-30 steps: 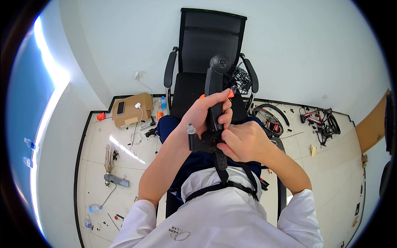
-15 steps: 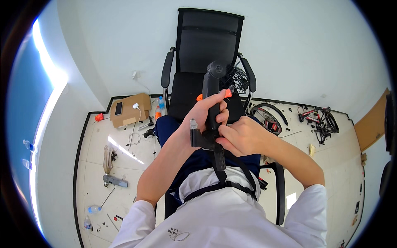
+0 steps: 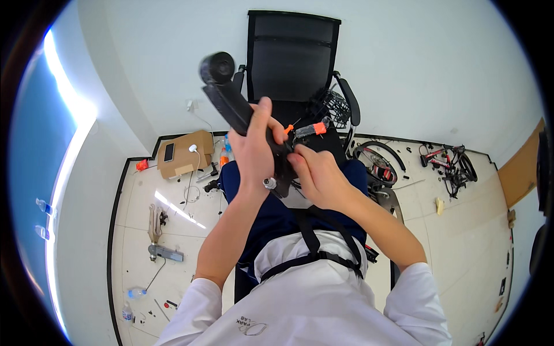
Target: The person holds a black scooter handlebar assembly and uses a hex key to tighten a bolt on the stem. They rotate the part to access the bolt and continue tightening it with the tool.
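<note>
A thick black tube-like part (image 3: pixel 226 104) with a round end tilts up to the far left in front of me. My left hand (image 3: pixel 254 147) is wrapped round its middle. A short metal fitting (image 3: pixel 269 183) sticks out of its near end, below that hand. Close to the near end, my right hand (image 3: pixel 317 174) is closed, thumb and fingers pressed together against the part. Whatever lies between those fingertips is too small to make out. Beyond my hands, an orange-and-grey tool (image 3: pixel 312 129) and an orange-handled screwdriver (image 3: pixel 289 128) lie on the black chair's seat.
The black mesh office chair (image 3: pixel 293 57) faces me, with a black basket (image 3: pixel 336 108) at its right side. Cardboard (image 3: pixel 184 151) bearing a phone (image 3: pixel 169 152) lies at the left. A wheel (image 3: pixel 378 164) and a red-black bike frame (image 3: pixel 441 163) are on the right floor; a metal tool (image 3: pixel 166 252) is at left.
The black part has swung up and to the left, its round end now nearer. Both hands have moved farther from my body with it. The tools on the seat now show more fully.
</note>
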Motion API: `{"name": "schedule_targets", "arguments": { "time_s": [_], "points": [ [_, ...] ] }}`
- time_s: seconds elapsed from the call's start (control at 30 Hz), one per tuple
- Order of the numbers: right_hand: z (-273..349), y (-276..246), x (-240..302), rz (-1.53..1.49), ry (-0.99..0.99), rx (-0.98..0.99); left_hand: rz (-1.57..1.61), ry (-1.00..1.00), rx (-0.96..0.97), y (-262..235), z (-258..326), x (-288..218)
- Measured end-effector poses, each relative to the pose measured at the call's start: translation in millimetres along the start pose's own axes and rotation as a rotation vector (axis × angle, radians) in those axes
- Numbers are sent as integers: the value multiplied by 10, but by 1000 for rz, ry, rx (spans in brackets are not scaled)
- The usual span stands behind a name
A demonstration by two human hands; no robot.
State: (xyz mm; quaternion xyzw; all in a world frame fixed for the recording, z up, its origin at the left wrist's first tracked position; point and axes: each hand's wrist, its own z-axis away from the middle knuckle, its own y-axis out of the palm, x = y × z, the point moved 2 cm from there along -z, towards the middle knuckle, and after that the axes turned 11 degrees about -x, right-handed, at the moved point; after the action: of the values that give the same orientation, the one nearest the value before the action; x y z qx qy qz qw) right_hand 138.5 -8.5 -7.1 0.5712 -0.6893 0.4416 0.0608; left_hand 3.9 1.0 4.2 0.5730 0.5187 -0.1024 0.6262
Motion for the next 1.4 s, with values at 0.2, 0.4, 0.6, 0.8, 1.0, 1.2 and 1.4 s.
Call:
{"name": "schedule_targets", "arguments": {
  "time_s": [0.2,0.4,0.6,0.8,1.0,1.2,1.4],
  "points": [
    [-103,117,72,-62,142,12,34,60,-31,-80,-61,-85],
    [-12,154,50,-245,338,-38,-45,422,24,-106,97,-16],
    [39,115,-59,-434,523,53,-157,990,283,-117,146,82],
    [64,7,-147,-291,455,6,-106,555,237,-75,120,178],
    [136,-17,-348,-1314,819,418,78,430,242,-54,166,98],
    [161,-86,63,-188,171,-138,-29,677,261,-86,127,15],
    [157,-303,80,-276,340,140,38,-41,253,-31,4,-99]
  ]
}}
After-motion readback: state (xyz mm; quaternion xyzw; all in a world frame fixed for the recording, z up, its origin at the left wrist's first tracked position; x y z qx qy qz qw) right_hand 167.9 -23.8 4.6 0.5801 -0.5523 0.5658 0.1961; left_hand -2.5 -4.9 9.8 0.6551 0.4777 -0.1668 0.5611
